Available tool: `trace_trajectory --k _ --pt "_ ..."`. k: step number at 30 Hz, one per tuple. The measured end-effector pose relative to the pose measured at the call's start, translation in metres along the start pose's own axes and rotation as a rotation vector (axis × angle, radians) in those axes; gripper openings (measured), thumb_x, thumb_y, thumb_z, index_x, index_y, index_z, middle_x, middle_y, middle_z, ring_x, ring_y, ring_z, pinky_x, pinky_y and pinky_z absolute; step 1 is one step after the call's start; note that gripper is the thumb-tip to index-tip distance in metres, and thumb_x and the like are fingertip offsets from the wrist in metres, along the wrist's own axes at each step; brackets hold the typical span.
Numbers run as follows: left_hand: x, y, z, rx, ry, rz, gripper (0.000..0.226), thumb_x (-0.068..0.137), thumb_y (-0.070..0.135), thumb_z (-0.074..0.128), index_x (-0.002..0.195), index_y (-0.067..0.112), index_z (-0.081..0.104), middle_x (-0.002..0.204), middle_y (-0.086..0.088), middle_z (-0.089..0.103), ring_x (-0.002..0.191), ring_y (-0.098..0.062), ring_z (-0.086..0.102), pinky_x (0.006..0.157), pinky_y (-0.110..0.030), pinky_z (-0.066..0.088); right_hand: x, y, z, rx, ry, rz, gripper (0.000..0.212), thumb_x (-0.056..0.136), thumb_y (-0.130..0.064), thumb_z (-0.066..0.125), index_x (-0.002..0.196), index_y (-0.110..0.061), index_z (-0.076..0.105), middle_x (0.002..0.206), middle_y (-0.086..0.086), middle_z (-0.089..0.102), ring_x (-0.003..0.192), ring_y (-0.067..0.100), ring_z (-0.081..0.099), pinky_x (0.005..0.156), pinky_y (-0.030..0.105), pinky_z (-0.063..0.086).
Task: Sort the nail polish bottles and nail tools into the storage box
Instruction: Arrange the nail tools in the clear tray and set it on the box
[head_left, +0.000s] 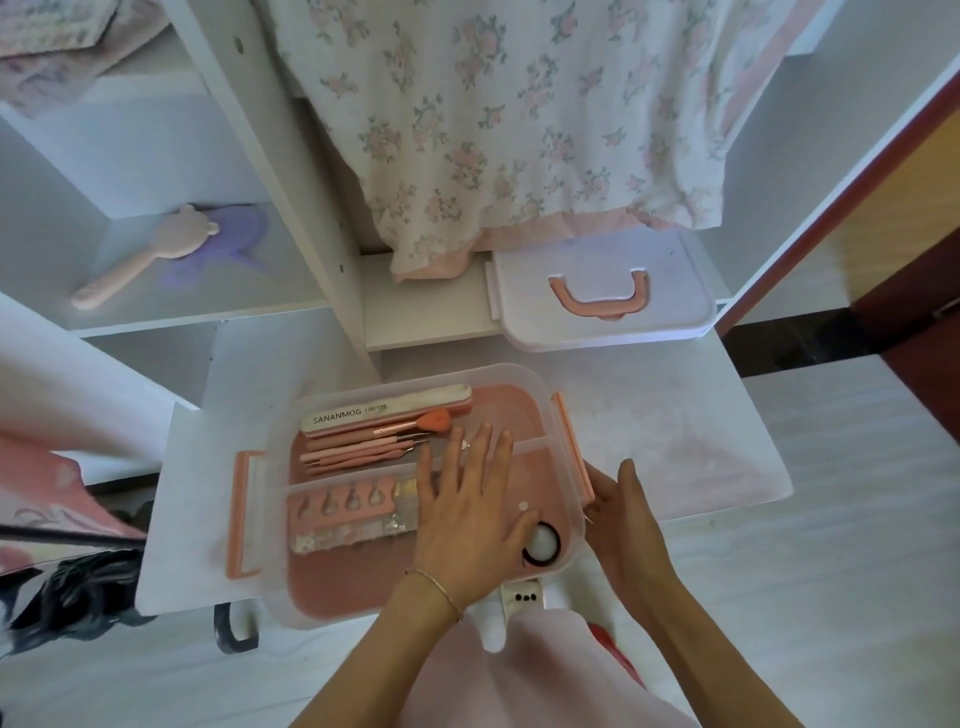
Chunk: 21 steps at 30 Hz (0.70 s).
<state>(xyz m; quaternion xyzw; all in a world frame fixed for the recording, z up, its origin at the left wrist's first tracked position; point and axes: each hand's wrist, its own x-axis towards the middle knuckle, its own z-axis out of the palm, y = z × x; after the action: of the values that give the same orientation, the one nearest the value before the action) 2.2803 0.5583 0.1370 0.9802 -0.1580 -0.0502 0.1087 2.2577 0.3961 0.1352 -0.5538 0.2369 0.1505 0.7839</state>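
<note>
A clear storage box (563, 447) with a pink base sits on a white table (675, 441), already holding a nail file (387, 408), pink-handled tools (363, 444) and toe separators (340, 501). The left hand (465, 506) lies flat and relaxed inside; the right hand (621, 512) steadies the box's side. No polish bottles are visible. The lid (602, 291) lies apart, so closing seems to remain.

"SANANMOG 100/180" in dark print on the white nail file (387, 408) inside the storage box (540, 387)
</note>
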Motion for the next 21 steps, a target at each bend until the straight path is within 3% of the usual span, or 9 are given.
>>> trace_trajectory --k 2,4,7,9,12,16,21 --pt "0.001 0.002 -0.002 -0.021 0.022 -0.005 0.067 0.087 0.054 0.038 0.143 0.017 0.031 0.149 -0.007 0.032 0.140 -0.032 0.020 0.110 -0.053 -0.006 -0.004 0.004 0.004 -0.018 -0.054 -0.037 0.065 0.084 -0.060 0.023 0.129 -0.023 0.051 0.122 0.002 0.063 0.114 0.017 0.058 0.094 0.035 0.046" --pt "0.004 0.006 -0.004 -0.096 0.030 -0.062 0.057 0.091 0.050 0.036 0.141 0.022 0.034 0.148 -0.002 0.034 0.140 -0.026 0.020 0.111 -0.045 -0.012 -0.005 0.010 0.009 -0.071 -0.055 -0.056 0.057 0.080 -0.067 0.031 0.121 -0.036 0.055 0.118 -0.004 0.065 0.110 0.014 0.060 0.088 0.030 0.050" --pt "0.018 0.015 -0.010 -0.266 0.102 -0.148 0.040 0.091 0.047 0.039 0.122 0.025 0.051 0.126 0.003 0.053 0.123 -0.017 0.040 0.104 -0.036 0.009 -0.004 0.015 0.010 -0.090 -0.049 -0.069 0.051 0.081 -0.069 0.034 0.118 -0.041 0.056 0.117 -0.005 0.066 0.110 0.014 0.060 0.093 0.038 0.047" --pt "0.033 0.026 -0.016 -0.315 0.033 -0.163 0.047 0.088 0.056 0.034 0.119 0.026 0.052 0.123 0.005 0.055 0.117 -0.015 0.044 0.100 -0.037 0.021 -0.001 0.019 0.007 -0.042 -0.033 -0.053 0.050 0.083 -0.066 0.036 0.122 -0.040 0.054 0.121 -0.005 0.063 0.114 0.016 0.058 0.101 0.046 0.042" --pt "0.053 0.041 -0.020 -0.302 -0.080 -0.171 0.059 0.082 0.067 0.032 0.114 0.022 0.055 0.114 0.002 0.059 0.107 -0.019 0.052 0.097 -0.040 0.037 0.000 0.024 0.006 -0.016 0.049 -0.091 0.038 0.095 -0.047 0.034 0.122 -0.033 0.056 0.123 -0.003 0.062 0.116 0.016 0.056 0.103 0.047 0.041" --pt "0.057 0.045 -0.018 -0.418 -0.013 -0.168 0.045 0.086 0.056 0.033 0.084 0.021 0.061 0.076 0.003 0.066 0.072 -0.018 0.061 0.080 -0.041 0.049 -0.006 0.030 0.002 0.054 0.174 -0.114 0.035 0.099 -0.025 0.032 0.117 -0.019 0.061 0.114 0.001 0.067 0.108 0.013 0.061 0.101 0.042 0.045" --pt "0.054 0.044 -0.010 -0.433 0.040 -0.129 0.049 0.086 0.051 0.028 0.091 0.018 0.064 0.070 -0.003 0.065 0.063 -0.023 0.061 0.071 -0.041 0.051 -0.012 0.035 0.004 0.079 0.145 -0.099 0.037 0.098 -0.032 0.023 0.110 -0.035 0.058 0.116 -0.011 0.062 0.116 0.007 0.055 0.103 0.026 0.042"
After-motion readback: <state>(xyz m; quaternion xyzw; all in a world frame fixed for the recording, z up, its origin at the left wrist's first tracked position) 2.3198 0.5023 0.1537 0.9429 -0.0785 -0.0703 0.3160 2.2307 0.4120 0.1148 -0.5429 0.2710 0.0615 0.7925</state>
